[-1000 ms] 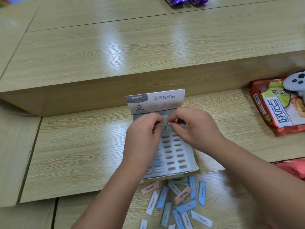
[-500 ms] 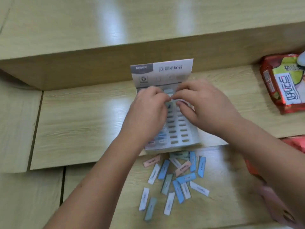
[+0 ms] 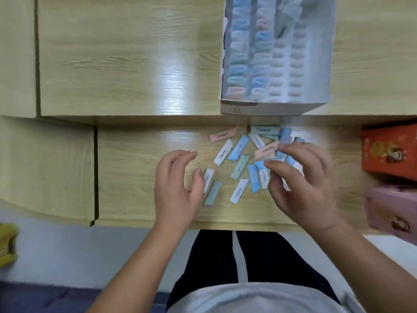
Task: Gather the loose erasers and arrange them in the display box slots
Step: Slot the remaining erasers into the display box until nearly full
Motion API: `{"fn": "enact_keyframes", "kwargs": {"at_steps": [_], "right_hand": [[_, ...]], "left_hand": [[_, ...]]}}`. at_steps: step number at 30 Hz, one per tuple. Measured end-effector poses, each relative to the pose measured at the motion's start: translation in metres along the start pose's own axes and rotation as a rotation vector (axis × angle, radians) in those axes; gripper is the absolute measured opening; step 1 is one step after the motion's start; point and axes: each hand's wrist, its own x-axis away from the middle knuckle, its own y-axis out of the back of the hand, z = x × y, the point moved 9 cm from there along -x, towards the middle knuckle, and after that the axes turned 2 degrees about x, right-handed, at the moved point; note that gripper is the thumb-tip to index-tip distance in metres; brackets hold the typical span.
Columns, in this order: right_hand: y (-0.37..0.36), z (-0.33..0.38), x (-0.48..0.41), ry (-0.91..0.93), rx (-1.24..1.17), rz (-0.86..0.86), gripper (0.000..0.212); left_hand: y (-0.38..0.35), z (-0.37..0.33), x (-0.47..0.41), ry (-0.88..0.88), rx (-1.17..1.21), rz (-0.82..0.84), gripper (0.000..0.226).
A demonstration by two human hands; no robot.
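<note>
The white display box (image 3: 266,108) stands on the upper wooden shelf, blurred. Its two left columns hold pastel erasers and its right columns show bare slots. Just below its front wall, on the lower board, lie several loose erasers (image 3: 239,147) in blue, white, green and pink. My left hand (image 3: 178,188) hovers at the pile's left edge with fingers loosely curved, its thumb against a white eraser (image 3: 208,177). Over the pile's right side is my right hand (image 3: 302,186), fingers spread and bent with the tips touching erasers. Some erasers are hidden under it.
A red box (image 3: 390,150) and a pink box (image 3: 392,208) sit at the right end of the lower board. The board's front edge (image 3: 144,223) runs just behind my wrists. A yellow object (image 3: 6,242) lies on the floor at left.
Both hands have left the far slots of the display box and come down to the loose pile. My view has tilted downward.
</note>
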Motion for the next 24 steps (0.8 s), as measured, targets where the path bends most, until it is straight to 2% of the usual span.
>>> {"fn": "enact_keyframes", "kwargs": {"at_steps": [4, 6, 8, 12, 17, 24], "right_hand": [[-0.062, 0.005, 0.044, -0.012, -0.089, 0.365, 0.022], [-0.094, 0.021, 0.067, 0.057, -0.096, 0.547, 0.025], [-0.121, 0.042, 0.082, 0.131, -0.083, 0.659, 0.029], [-0.154, 0.072, 0.090, 0.213, -0.063, 0.734, 0.029], [-0.166, 0.067, 0.085, 0.258, 0.064, 0.760, 0.028], [-0.163, 0.052, 0.074, 0.256, 0.106, 0.813, 0.016]], "left_hand": [[-0.044, 0.055, 0.025, 0.257, -0.075, 0.250, 0.034], [-0.056, 0.070, 0.032, 0.326, -0.088, 0.285, 0.036], [-0.064, 0.080, 0.034, 0.365, -0.112, 0.293, 0.036], [-0.066, 0.084, 0.030, 0.380, -0.192, 0.280, 0.031], [-0.061, 0.087, 0.021, 0.420, -0.301, 0.288, 0.017], [-0.067, 0.066, 0.000, 0.312, -0.315, 0.276, 0.012]]}}
